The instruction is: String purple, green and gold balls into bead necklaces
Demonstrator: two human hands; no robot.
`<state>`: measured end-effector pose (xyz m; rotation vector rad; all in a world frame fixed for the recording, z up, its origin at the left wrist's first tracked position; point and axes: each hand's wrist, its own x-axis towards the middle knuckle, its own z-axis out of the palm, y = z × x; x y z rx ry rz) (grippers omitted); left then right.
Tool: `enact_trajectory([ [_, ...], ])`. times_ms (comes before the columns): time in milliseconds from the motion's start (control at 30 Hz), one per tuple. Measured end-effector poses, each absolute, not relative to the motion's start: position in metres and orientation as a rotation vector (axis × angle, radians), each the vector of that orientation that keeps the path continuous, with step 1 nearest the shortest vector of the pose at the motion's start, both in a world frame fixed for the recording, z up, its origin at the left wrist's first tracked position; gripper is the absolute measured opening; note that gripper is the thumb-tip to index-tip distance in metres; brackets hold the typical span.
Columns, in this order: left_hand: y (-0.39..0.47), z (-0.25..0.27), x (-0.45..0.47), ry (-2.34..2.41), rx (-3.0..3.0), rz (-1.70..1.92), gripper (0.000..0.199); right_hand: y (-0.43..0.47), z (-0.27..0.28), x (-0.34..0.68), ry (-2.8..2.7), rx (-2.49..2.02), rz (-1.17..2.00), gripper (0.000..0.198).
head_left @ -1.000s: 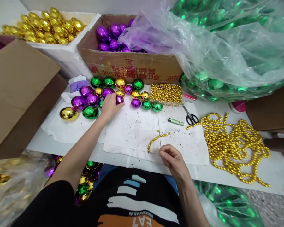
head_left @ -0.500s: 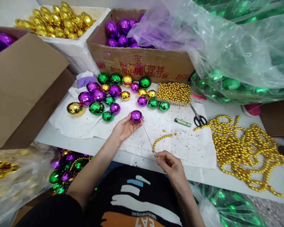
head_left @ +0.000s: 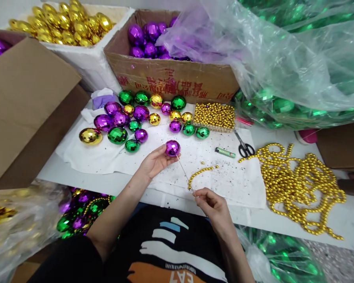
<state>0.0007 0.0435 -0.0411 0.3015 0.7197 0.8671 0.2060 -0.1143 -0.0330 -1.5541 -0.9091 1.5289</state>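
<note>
Purple, metallic, faceted ovoid bauble (head_left: 173, 148), held in the left hand (head_left: 155, 162) over white cloth (head_left: 162, 181); the right hand (head_left: 211, 202), at the cloth's near edge, pinches a thin grey needle (head_left: 183, 170) slanting to the bauble's near side.

Purple ornament (head_left: 172, 148) mirror-glossed, backed by matt white cloth (head_left: 224, 181). At three o'clock, gold bead strands (head_left: 280, 184) finished smooth, metallic-looking. At twelve, matt cardboard box (head_left: 179, 70) overhung by crinkled plastic sheet (head_left: 271, 55).
</note>
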Motion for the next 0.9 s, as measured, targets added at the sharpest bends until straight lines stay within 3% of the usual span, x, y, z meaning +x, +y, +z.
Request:
enact_trajectory([
  [433,0.024,-0.050,0.009,0.569,0.454,0.734,0.039,-0.122,-0.039,0.203,-0.976,-1.589,1.389,0.027],
  [633,0.023,-0.049,0.006,0.593,0.442,0.764,0.032,-0.119,-0.039,0.200,-0.975,-1.575,1.350,0.027],
  [900,0.022,-0.041,0.007,0.600,0.454,0.854,0.036,-0.111,-0.044,0.187,-0.810,-1.562,1.206,0.026],
])
